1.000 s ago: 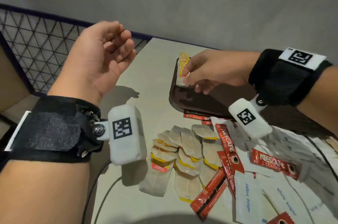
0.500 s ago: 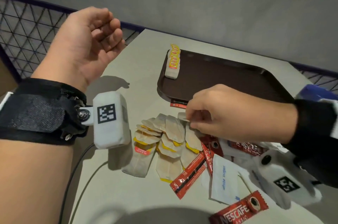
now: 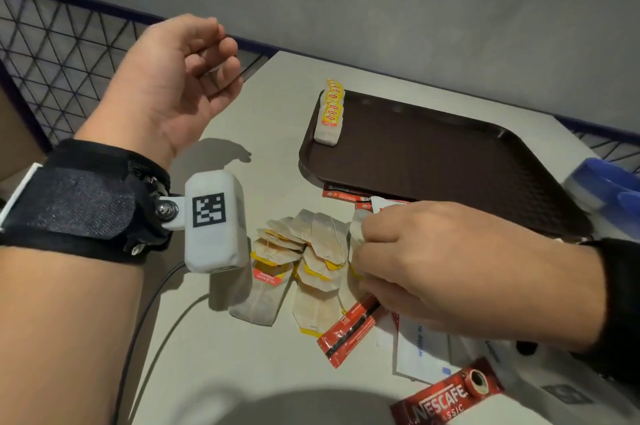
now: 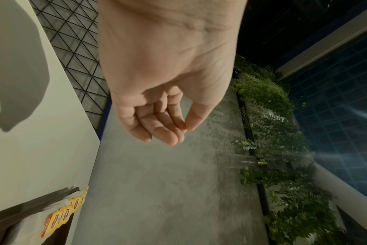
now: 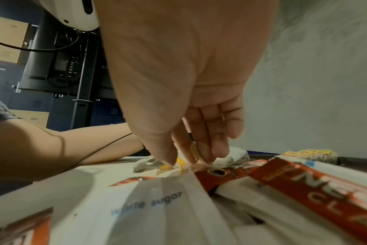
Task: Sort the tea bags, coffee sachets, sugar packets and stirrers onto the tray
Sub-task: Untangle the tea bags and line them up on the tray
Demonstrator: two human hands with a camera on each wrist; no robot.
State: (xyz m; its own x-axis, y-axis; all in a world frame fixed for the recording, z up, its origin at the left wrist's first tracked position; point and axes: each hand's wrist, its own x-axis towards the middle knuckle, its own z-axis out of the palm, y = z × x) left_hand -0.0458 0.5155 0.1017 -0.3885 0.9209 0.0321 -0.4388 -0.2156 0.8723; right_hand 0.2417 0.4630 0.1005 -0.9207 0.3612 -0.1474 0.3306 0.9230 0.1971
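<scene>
A dark brown tray (image 3: 433, 161) lies at the back right of the table. A short stack of yellow-tagged tea bags (image 3: 330, 112) sits in its far left corner, also visible in the left wrist view as tea bags (image 4: 59, 215). Several loose tea bags (image 3: 304, 251) lie fanned out in front of the tray. My right hand (image 3: 363, 251) is down on the right side of this pile. Its thumb and fingers pinch one tea bag (image 5: 182, 164) by its yellow end. My left hand (image 3: 221, 57) hovers raised at the left, fingers loosely curled, holding nothing.
Red coffee sachets (image 3: 349, 327) and white sugar packets (image 3: 415, 348) lie scattered under and beside my right hand. More sachets (image 3: 343, 194) poke out from under the tray's front edge. A blue object (image 3: 609, 185) sits right of the tray. A cable (image 3: 156, 303) runs along the table's left.
My right hand left the tea bag stack on the tray, came back to the loose pile and now pinches a tea bag there. The left hand stays raised.
</scene>
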